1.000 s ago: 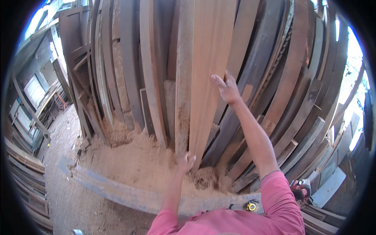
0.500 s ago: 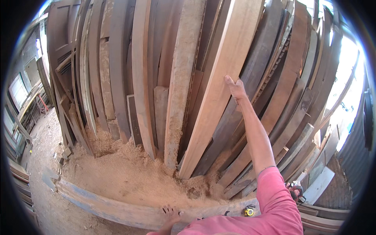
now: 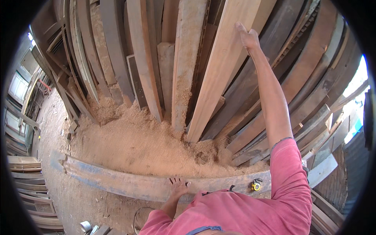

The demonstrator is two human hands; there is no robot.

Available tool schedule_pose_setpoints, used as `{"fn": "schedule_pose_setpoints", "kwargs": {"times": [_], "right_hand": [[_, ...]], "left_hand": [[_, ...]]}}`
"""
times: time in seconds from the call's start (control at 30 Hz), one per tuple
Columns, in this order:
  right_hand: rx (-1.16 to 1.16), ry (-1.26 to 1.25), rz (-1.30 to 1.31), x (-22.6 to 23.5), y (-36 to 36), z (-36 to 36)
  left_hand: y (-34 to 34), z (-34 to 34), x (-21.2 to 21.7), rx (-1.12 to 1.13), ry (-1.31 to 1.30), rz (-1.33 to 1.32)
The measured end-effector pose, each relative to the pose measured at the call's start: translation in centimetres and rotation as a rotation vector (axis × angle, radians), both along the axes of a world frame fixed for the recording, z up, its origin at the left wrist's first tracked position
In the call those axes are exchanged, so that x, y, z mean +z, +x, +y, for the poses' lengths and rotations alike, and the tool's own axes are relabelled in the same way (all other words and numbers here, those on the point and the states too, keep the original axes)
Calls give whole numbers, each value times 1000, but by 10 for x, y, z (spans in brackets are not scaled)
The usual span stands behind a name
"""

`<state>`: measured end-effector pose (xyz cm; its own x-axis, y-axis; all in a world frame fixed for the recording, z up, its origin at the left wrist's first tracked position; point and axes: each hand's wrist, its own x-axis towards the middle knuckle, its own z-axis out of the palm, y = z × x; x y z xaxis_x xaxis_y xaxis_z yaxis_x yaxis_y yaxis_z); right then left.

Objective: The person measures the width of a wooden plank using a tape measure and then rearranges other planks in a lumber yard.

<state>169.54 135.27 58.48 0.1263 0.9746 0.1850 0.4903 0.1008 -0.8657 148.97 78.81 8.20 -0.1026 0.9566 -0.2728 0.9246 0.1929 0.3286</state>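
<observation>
My right hand (image 3: 248,37) is closed on the right edge of a tall, pale wooden plank (image 3: 219,74), its thumb on the broad front face. The plank leans, its lower end standing in the sawdust. Just behind it on the right, part of another pale board (image 3: 263,15) shows. Low in the view, my left hand (image 3: 179,187) lies flat, fingers spread, on a long weathered beam (image 3: 125,184) that runs sideways in front of me. On the same beam, to the right, sits a yellow and black tape measure (image 3: 255,185).
Many upright boards lean in a row, among them a rough, sawdust-covered plank (image 3: 184,66) and dark boards (image 3: 235,102) to the right. Loose sawdust (image 3: 129,145) is heaped at their feet. Stacked wood (image 3: 33,188) lies at the left, and a white roll (image 3: 85,226) at the bottom.
The view has tilted downward, so the boards sit higher in it. My right hand keeps hold of the plank, and more of the pale board behind it shows. My left hand stays on the beam.
</observation>
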Motion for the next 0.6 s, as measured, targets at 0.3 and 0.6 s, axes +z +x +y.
{"fn": "schedule_pose_setpoints", "kwargs": {"times": [0.3,0.6], "right_hand": [[-40,232,-506,-132,12,56],[23,-203,-492,-142,-25,-9]], "left_hand": [[1,7,-42,-8,61,-69],[-3,-4,-24,-28,-122,22]]}}
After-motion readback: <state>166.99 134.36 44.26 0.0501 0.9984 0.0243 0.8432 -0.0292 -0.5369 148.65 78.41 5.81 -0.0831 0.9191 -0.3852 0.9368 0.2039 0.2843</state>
